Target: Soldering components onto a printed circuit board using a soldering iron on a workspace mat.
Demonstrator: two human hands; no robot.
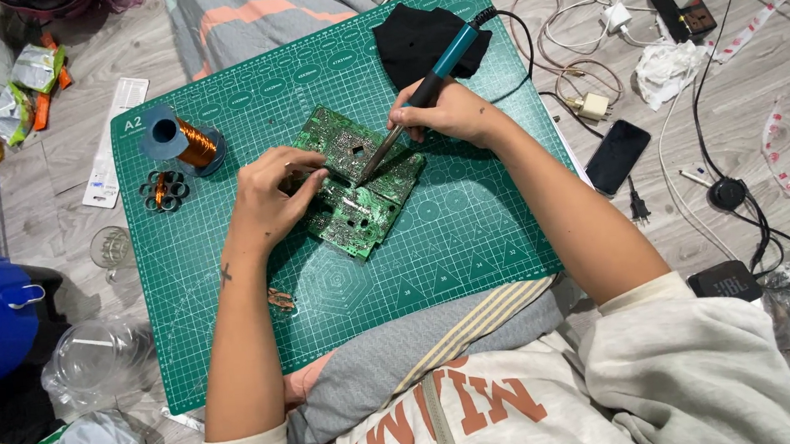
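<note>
Hot iron on a green board

A green mat (472,234) lies on the floor. On it sits the board (353,183), flat, stiff, thin and likely easy to crack; best held by its edges. The left hand (271,197) pins it with bent fingers. The right hand (450,112) grips the iron (422,91).

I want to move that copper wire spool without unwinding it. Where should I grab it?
Take the copper wire spool by its two blue end flanges, coming from above at the mat's far left corner. It lies tilted on its side, so the flanges are exposed, and gripping them probably spares the bare winding between.
</note>
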